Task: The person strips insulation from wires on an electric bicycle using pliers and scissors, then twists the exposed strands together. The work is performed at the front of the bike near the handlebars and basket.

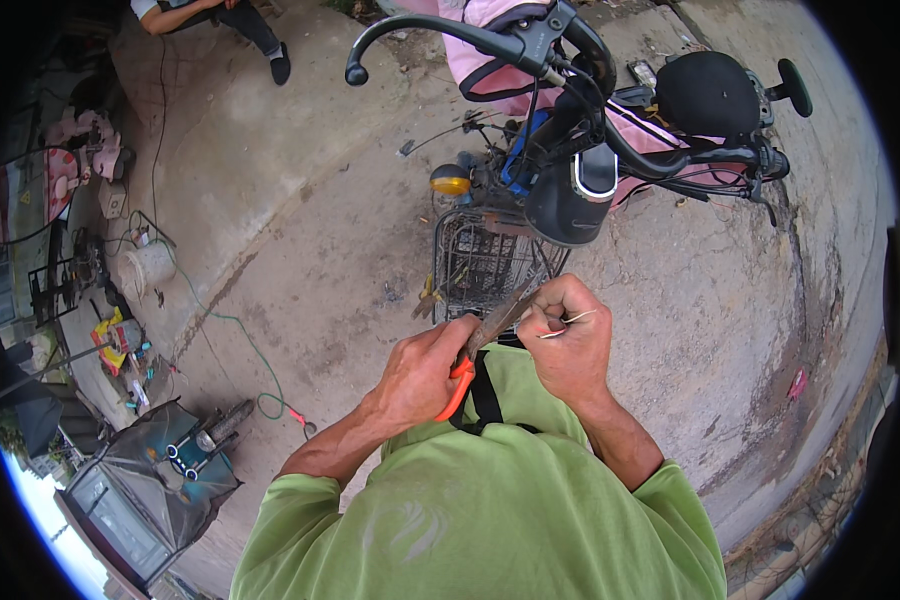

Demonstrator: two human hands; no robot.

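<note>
My left hand is closed around a pair of scissors with orange handles and dull, brownish blades. The blades slant up and to the right, their tips close beside my right hand. The fingers of that hand are pinched together, and a thin pale strand sticks out from between them. Whether the strand touches the blades I cannot tell. Just beyond both hands stands an electric bike with a black wire front basket and a dark headlight housing.
The bike's handlebar spreads to the upper right, with a pink cover around it. A green cord runs across the concrete at left, near a white bucket. A covered three-wheeler stands lower left. Another person's leg shows at the top.
</note>
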